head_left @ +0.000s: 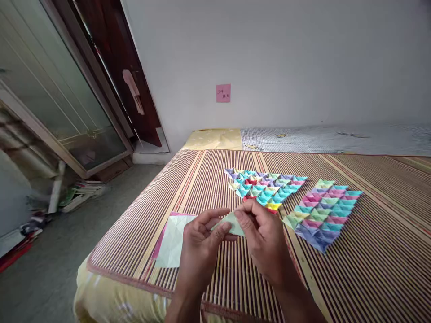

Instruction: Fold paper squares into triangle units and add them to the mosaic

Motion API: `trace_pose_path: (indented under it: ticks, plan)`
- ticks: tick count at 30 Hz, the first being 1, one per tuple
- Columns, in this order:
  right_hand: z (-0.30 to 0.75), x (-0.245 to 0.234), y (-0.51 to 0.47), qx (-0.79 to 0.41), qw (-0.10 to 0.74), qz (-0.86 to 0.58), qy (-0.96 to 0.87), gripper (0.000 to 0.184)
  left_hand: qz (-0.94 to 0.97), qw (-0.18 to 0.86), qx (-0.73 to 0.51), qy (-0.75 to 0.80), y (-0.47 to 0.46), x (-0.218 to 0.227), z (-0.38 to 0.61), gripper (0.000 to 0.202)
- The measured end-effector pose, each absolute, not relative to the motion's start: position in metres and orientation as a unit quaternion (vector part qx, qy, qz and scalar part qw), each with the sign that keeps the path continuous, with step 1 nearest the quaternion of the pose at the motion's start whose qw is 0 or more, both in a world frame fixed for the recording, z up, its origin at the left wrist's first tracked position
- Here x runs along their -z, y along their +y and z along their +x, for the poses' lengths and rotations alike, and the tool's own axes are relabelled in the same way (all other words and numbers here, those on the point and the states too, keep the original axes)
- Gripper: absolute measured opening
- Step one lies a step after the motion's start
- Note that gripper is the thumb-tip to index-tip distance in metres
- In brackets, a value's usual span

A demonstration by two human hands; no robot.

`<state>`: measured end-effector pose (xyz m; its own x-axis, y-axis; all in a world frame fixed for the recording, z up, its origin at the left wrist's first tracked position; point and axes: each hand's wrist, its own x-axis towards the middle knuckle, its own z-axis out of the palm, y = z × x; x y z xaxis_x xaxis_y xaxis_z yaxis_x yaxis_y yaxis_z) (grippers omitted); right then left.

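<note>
A small piece of folded pale green paper (235,228) is held up between both hands, above the striped mat. My left hand (204,237) pinches its left end between thumb and fingers. My right hand (261,231) grips the upper right part with thumb and forefinger. Left of my left hand lies a pale green sheet with creases (171,246), partly covering a pink sheet (160,240). Behind the hands, rows of folded paper pieces (266,188) in several colours lie together, partly hidden by my right hand. A second group of folded pieces (325,211) lies to the right.
The bamboo-striped mat (134,237) covers a bed with a yellow patterned sheet (111,294) at its near edge. A pink note (222,93) is stuck on the white wall. To the left are a dark door (117,58), a glass door (50,85) and a pile of books (82,195) on the floor.
</note>
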<state>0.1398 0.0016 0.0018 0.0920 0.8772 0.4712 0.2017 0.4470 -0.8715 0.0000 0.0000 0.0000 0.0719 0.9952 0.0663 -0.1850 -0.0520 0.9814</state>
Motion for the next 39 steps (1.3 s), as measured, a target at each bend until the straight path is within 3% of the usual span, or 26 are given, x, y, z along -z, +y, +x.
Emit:
trace_pose_path:
  ticks: [4, 9, 14, 18, 39]
  plan:
    - [0.152, -0.006, 0.004, -0.320, 0.546, -0.432, -0.643, 0.024, 0.496, 0.605, -0.498, 0.374, 0.003, -0.005, -0.005, 0.030]
    - [0.152, -0.005, 0.005, -0.388, 0.510, -0.407, -0.651, 0.022, 0.532, 0.593, -0.463, 0.390, 0.005, 0.001, -0.006, 0.027]
    - [0.147, -0.004, 0.005, -0.462, 0.520, -0.379, -0.610, 0.019, 0.454, 0.608, -0.537, 0.368, 0.006, 0.003, -0.008, 0.025]
    - [0.142, -0.004, 0.005, -0.513, 0.498, -0.370, -0.593, 0.030, 0.391, 0.631, -0.569, 0.353, 0.007, 0.001, -0.011, 0.024]
    - [0.166, 0.002, 0.008, -0.451, 0.497, -0.389, -0.631, 0.032, 0.418, 0.635, -0.545, 0.354, 0.009, 0.004, -0.019, 0.023]
